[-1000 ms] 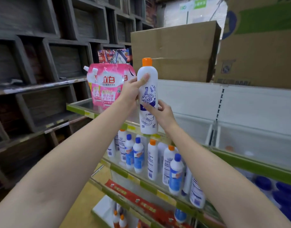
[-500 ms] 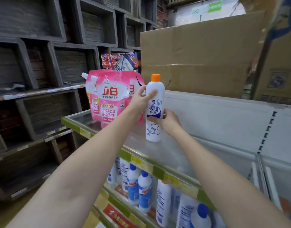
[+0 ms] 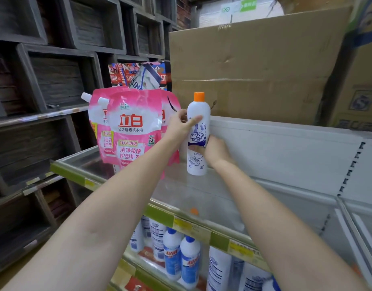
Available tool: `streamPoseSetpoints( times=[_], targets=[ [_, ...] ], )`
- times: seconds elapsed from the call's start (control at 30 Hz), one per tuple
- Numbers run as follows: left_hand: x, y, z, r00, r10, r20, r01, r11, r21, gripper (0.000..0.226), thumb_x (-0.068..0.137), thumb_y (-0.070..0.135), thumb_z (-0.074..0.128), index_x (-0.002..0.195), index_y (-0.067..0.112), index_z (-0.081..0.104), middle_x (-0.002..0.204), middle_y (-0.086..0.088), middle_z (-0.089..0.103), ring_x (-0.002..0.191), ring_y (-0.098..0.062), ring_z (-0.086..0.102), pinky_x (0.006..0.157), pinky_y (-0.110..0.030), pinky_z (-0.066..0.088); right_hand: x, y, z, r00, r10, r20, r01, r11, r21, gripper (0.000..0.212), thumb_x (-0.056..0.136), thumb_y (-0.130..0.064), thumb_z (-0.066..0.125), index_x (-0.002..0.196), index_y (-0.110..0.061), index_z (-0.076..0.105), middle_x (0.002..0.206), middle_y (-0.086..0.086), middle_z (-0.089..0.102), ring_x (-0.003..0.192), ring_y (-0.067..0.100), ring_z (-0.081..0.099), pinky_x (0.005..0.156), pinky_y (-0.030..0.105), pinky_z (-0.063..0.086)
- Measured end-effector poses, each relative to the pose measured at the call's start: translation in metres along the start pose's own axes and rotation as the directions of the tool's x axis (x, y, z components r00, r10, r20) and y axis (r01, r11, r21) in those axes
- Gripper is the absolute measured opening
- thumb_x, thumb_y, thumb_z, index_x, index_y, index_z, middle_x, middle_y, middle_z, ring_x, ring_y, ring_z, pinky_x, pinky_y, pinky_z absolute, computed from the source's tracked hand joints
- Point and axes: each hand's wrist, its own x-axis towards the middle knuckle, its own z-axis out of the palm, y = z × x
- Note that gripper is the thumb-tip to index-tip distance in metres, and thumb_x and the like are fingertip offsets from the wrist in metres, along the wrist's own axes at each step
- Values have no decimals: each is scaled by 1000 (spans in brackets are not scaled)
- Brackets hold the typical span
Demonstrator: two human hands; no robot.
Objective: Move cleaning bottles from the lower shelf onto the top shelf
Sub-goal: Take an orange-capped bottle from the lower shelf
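Observation:
A white Mr Muscle bottle [image 3: 198, 133] with an orange cap stands upright at the back of the top shelf [image 3: 201, 192], its base on or just above the glass. My left hand [image 3: 180, 124] grips its upper part, thumb across the front. My right hand [image 3: 216, 150] wraps round its lower half from the right. On the lower shelf [image 3: 136, 271] stand several white cleaning bottles [image 3: 189, 261] with blue caps and labels.
Pink detergent pouches [image 3: 131, 131] stand on the top shelf just left of the bottle. A large cardboard box [image 3: 254, 66] sits above the white back panel [image 3: 285, 152]. Dark wooden cubbies [image 3: 55, 80] fill the left side. A green price strip [image 3: 193, 225] edges the top shelf.
Both hands carried the bottle up from in front of the lower shelf and back onto the top shelf, beside the pink pouches. The view moved closer and higher.

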Motion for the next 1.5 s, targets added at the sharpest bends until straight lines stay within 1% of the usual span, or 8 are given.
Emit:
streamPoseSetpoints(
  times=[0.27,0.37,0.53,0.7,0.9,1.03,1.17,1.5],
  targets=[
    [2,-13,-4,998,64,20,-65,994,83,38,85,25,74,121,15,66,98,-6,72,88,-19,72,70,-31,60,-10,-4,18,978,83,-192,-84,996,4,42,84,-48,75,106,-14,61,99,5,66,85,27,64,68,34,50],
    [1,-13,-7,998,33,58,-38,995,97,41,89,22,70,129,17,63,99,-9,73,88,-21,71,66,-27,56,-13,-14,23,959,154,-239,-175,982,-69,25,96,-29,63,110,-10,56,114,12,63,94,31,59,72,32,42],
    [-8,-10,-10,997,-65,38,59,989,133,33,93,22,69,123,10,63,105,-5,70,92,-20,67,82,-32,55,-14,-28,22,932,308,-192,-318,948,-26,23,91,-21,66,111,-13,58,116,6,65,82,26,59,57,27,40],
    [-22,-17,-24,987,-110,120,68,949,307,31,94,24,67,117,3,63,109,-9,68,100,-26,65,83,-34,52,-36,-25,16,919,325,-224,-356,927,-116,34,92,-24,63,120,-8,51,125,12,58,112,33,59,78,32,44],
    [-59,-19,-29,938,-110,329,-27,922,386,18,93,15,63,108,5,66,101,-14,70,84,-27,69,70,-31,55,-81,-16,7,917,279,-284,-318,942,-103,20,90,-15,62,109,-10,63,115,11,67,111,31,61,90,34,50],
    [-82,-18,-23,919,-61,389,-88,931,355,10,89,9,60,88,11,70,92,-16,74,89,-29,70,80,-36,59,-120,-11,-1,887,286,-362,-343,934,-102,7,86,-13,65,92,-17,65,105,9,72,105,28,64,88,31,49],
    [-111,-17,-9,898,-24,440,-114,952,284,13,90,12,60,93,2,68,87,-18,73,73,-24,63,76,-37,58,-156,-6,-12,838,311,-448,-369,928,-46,19,81,-13,66,69,-23,56,86,7,71,93,32,70,84,40,57],
    [-179,7,-2,854,26,519,-228,916,330,17,90,25,63,76,15,62,81,-10,70,81,-28,67,76,-38,56,-245,-4,-48,831,340,-440,-413,907,-79,19,85,-14,64,75,-23,51,84,6,64,91,34,68,81,44,56]
  ],
)
